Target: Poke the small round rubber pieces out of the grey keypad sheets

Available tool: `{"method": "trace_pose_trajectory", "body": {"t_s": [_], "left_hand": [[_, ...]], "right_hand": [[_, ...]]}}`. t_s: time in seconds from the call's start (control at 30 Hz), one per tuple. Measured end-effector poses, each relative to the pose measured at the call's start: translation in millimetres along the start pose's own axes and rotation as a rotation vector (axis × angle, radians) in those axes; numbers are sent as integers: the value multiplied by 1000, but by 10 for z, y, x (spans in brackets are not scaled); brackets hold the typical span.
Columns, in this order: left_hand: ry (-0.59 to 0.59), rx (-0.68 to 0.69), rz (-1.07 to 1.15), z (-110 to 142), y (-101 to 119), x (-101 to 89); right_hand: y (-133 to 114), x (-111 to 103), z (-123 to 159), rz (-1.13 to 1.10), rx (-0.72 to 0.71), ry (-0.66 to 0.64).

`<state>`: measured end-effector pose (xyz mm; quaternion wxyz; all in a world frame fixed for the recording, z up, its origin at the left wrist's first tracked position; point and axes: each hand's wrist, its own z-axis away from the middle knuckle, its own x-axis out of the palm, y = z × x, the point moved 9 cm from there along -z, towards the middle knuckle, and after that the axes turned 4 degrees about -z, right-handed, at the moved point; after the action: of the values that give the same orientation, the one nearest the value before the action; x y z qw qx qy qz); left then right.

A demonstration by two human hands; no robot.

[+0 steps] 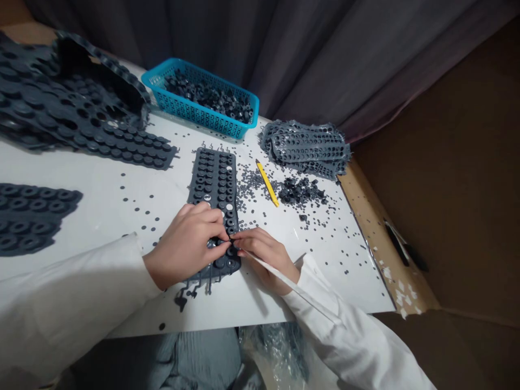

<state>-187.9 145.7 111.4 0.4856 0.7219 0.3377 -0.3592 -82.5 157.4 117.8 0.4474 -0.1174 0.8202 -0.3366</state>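
The left fingers (205, 227) curl tightly onto a dark rubber sheet (213, 181) lying directly beneath them; the right fingers (255, 244) grip a thin white stick (280, 279) beside it. Pinning the sheet flat steadies close work.

from here, a dark grey curtain (227, 38) hangs in soft folds behind the white table top (97, 181), whose bare wooden edge (368, 227) runs along a brown cardboard panel (450, 216) on the right, all under dim, even light.
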Motion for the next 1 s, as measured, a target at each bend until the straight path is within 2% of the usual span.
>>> {"method": "trace_pose_trajectory", "body": {"t_s": [0.1, 0.2, 0.37, 0.47, 0.6, 0.77, 1.0], "left_hand": [[-2, -1, 2, -1, 0, 6], [4, -10, -2, 2, -16, 5], [-28, -28, 11, 13, -58, 28], [-32, -32, 30, 21, -66, 16], [-31, -50, 46, 31, -64, -6], [-30, -79, 64, 18, -81, -7], [-25, -105, 43, -16, -154, 41]], "right_hand": [[24, -7, 5, -15, 45, 14], [88, -39, 24, -119, 112, 54], [412, -165, 113, -521, 368, 286], [505, -183, 130, -627, 433, 345], [518, -177, 114, -620, 443, 332], [467, -169, 81, -564, 391, 286], [342, -115, -10, -437, 296, 156]]}}
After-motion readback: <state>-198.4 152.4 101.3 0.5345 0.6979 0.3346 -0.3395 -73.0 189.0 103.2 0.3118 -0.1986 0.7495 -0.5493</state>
